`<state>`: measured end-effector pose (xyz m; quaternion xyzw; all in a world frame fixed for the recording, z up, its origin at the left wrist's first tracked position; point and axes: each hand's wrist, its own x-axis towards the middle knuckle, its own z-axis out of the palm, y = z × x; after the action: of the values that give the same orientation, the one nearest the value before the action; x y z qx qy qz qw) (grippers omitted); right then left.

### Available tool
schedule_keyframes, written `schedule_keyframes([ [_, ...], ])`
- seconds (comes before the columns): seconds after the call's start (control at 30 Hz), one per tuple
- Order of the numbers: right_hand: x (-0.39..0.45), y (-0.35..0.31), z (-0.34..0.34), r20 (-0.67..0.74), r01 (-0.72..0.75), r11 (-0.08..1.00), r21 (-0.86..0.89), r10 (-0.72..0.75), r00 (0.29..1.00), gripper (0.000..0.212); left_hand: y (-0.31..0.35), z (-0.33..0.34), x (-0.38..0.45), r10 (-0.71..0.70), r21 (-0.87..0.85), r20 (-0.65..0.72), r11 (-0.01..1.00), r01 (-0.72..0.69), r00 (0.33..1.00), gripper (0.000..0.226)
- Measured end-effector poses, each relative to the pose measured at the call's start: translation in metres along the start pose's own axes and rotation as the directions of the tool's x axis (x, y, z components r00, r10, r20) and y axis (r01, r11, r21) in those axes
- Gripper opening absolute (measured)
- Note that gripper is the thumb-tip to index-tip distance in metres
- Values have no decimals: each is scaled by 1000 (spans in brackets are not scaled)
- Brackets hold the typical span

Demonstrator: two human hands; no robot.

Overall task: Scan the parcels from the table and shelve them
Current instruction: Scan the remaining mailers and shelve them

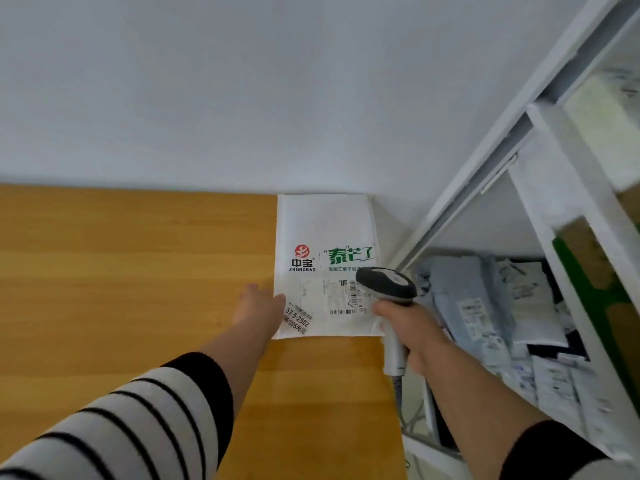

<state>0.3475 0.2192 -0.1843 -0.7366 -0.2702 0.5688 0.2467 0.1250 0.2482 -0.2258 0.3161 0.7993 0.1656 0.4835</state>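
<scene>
We seem to be in a parcel pickup point or small mailroom. A white mailer [325, 237] with a shipping label [341, 296] and a pickup-code sticker [297, 318] lies on a wooden table [138, 271] against a plain white wall [242, 91], and a hand [412, 327] holds a barcode scanner [388, 284] over it. To the right we see a white metal shelf [540, 188] stacked with more labelled parcels [485, 306].

To your left, bare wooden bench [121, 271] lies open; the white metal shelf frame [485, 188], crammed with grey mailers [464, 306], blocks your right.
</scene>
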Motion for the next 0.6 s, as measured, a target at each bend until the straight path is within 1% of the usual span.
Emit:
schedule_keyframes([
  [0.13, 9, 4, 12, 2, -20, 1000, -8, 20, 1000, 29, 0, 7, 11, -30, -20, 14, 999, 31, 999, 22],
  [0.27, 9, 2, 13, 3, -33, 999, -16, 33, 999, 27, -7, 6, 9, -62, -5, 49, 998, 62, 997, 6],
  [0.37, 5, 2, 14, 17, -19, 998, -65, 20, 1000, 29, -20, 2, 1, -110, -32, 64, 993, 112, 992, 4],
  [0.43, 0, 3, 17, 39, 0, 994, -111, 4, 999, 27, -29, -1, -7, -122, -13, 47, 992, 123, 991, 5],
  [0.53, -7, 12, 22, 83, 27, 983, -184, -11, 996, 27, -46, -7, -21, -113, 115, 40, 988, 107, 993, 6],
  [0.6, -13, 19, 23, 119, 40, 974, -225, -14, 993, 29, -63, -8, -37, -150, 208, 69, 969, 133, 986, 17],
])
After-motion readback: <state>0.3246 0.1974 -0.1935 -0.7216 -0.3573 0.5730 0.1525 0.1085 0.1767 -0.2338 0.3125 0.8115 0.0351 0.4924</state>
